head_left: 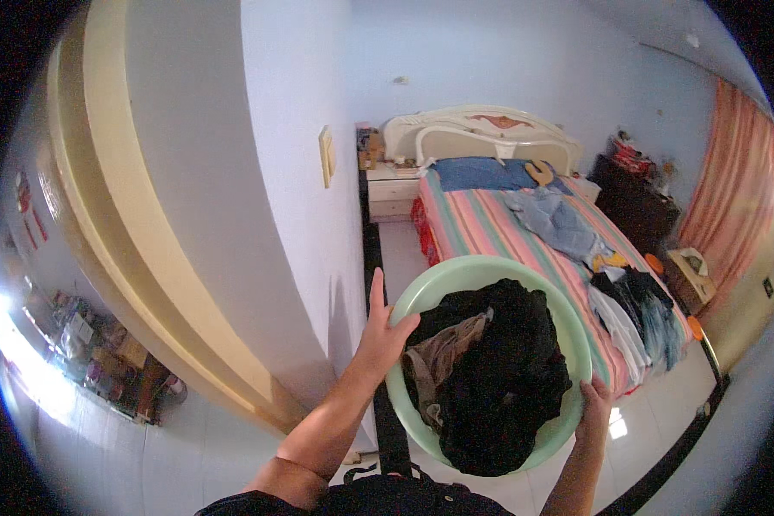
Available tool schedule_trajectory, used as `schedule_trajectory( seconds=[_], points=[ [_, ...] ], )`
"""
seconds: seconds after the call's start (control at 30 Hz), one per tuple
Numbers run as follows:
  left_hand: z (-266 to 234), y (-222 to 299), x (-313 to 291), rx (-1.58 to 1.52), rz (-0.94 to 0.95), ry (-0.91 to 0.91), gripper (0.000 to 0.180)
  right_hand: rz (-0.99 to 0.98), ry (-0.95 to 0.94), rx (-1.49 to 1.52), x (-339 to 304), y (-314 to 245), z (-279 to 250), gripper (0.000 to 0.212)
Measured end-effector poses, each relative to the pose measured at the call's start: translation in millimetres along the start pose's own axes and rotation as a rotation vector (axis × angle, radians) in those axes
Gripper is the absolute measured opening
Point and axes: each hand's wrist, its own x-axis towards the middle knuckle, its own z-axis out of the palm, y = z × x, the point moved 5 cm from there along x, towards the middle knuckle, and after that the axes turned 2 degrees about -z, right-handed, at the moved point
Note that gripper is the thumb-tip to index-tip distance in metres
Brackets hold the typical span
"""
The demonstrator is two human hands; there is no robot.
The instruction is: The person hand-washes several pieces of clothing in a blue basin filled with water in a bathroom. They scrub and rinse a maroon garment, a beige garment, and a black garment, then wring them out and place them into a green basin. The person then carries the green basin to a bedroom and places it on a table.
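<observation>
A pale green basin (580, 335) is held up in front of my body. Black clothes (499, 387) fill it, with a brownish-grey garment (445, 357) lying among them on the left. My left hand (383, 335) grips the basin's left rim, its thumb over the edge and one finger pointing up along the outside. On the right rim, lower down, my right hand (595, 402) holds the basin with its thumb at the edge. The fingers beneath the basin are hidden on both sides.
Beyond the basin stands a bed with a striped cover (482, 219), and clothes (632, 310) lie on its right side. A wall with a light switch (327, 156) rises close on my left. Along the right are a dark cabinet (632, 202) and an orange curtain (727, 163).
</observation>
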Motion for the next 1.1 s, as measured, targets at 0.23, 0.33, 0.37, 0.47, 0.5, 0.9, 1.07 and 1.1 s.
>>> schedule_trajectory(
  seconds=[0.23,0.33,0.37,0.47,0.5,0.9,1.07,1.1],
  points=[
    [-20,-32,30,0.063,0.129,0.223,0.084,0.023,-0.272,0.014,58,20,39,0.025],
    [-25,-30,43,0.083,0.176,0.282,0.082,0.027,-0.423,0.051,96,46,48,0.028],
    [-31,-31,49,0.09,0.206,0.306,0.081,0.011,-0.416,0.078,103,49,57,0.028],
    [-48,-27,59,0.23,0.149,0.43,0.081,-0.023,-0.445,0.119,123,49,89,0.028],
    [-52,-26,64,0.262,0.133,0.461,0.081,-0.025,-0.491,0.105,132,49,98,0.028],
    [-112,-37,86,0.261,0.242,0.633,0.076,0.026,-0.683,0.086,161,51,181,0.029],
    [-106,-61,71,0.278,0.075,0.614,0.076,0.049,-0.629,0.063,160,62,165,0.031],
    [-106,-66,67,0.263,0.063,0.613,0.075,0.049,-0.61,0.067,157,65,161,0.031]
  ],
)
